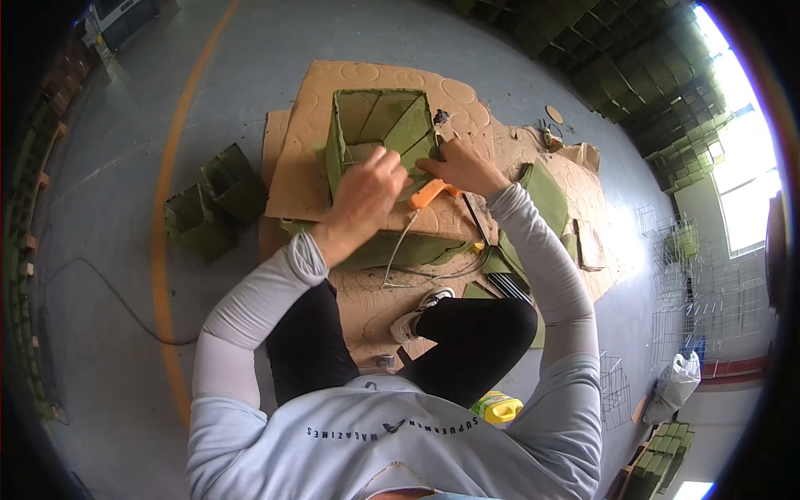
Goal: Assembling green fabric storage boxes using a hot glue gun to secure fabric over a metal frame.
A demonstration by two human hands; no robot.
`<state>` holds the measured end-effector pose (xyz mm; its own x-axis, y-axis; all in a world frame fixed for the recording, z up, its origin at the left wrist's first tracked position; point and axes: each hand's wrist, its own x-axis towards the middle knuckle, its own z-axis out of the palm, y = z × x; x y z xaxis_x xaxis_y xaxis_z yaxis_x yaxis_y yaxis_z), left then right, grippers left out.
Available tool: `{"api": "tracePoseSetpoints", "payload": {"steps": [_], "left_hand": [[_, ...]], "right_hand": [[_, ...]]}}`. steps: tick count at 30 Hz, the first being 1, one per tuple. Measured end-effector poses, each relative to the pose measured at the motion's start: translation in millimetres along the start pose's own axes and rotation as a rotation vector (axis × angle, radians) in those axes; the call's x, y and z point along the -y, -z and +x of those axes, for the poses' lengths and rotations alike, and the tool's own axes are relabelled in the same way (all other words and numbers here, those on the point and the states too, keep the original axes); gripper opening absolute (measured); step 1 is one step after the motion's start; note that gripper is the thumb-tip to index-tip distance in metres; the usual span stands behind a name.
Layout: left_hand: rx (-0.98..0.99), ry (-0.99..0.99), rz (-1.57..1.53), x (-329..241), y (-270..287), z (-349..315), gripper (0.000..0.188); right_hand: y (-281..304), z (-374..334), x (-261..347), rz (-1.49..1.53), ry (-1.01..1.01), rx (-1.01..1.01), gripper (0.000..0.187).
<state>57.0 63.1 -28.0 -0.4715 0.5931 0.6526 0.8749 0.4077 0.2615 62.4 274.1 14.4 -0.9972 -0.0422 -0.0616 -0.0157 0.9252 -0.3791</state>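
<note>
A green box [379, 133] stands open-topped on cardboard [433, 221] spread over the floor, just beyond the person's knees. The left hand [369, 185] rests curled on the box's near wall, pressing it. The right hand [461, 169] grips an orange glue gun [432, 192] against the box's near right corner. Two more green boxes [212, 202] sit to the left, well apart.

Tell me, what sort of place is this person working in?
Probably a workshop or small factory floor: stacks of green fabric boxes along the wall, bare wire frames, and cardboard sheets spread over a painted concrete floor.
</note>
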Motion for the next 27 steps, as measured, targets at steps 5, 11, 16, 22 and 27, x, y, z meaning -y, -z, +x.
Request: {"api": "tracePoseSetpoints", "payload": {"steps": [5, 11, 16, 22, 27], "left_hand": [[0.097, -0.051, 0.182, -46.2, -5.6, -42.3, 0.015], [0.147, -0.077, 0.185, -64.4, -15.4, -72.4, 0.011], [0.118, -0.168, 0.212, -67.2, -23.2, -76.2, 0.008], [0.117, -0.192, 0.197, -66.0, -27.3, -79.8, 0.007], [0.113, -0.166, 0.189, -65.7, -25.2, -79.2, 0.007]], "right_hand": [[3.6, -48.5, 1.3, 0.246, -0.220, 0.272, 0.061], [-18.7, -104.8, -3.0, 0.469, -0.296, 0.285, 0.039], [-51.5, -122.4, -2.2, 0.253, -0.104, 0.014, 0.027], [-61.5, -121.7, -4.6, 0.001, -0.073, -0.076, 0.036], [-43.9, -119.5, 7.9, -0.022, -0.050, -0.046, 0.035]]}}
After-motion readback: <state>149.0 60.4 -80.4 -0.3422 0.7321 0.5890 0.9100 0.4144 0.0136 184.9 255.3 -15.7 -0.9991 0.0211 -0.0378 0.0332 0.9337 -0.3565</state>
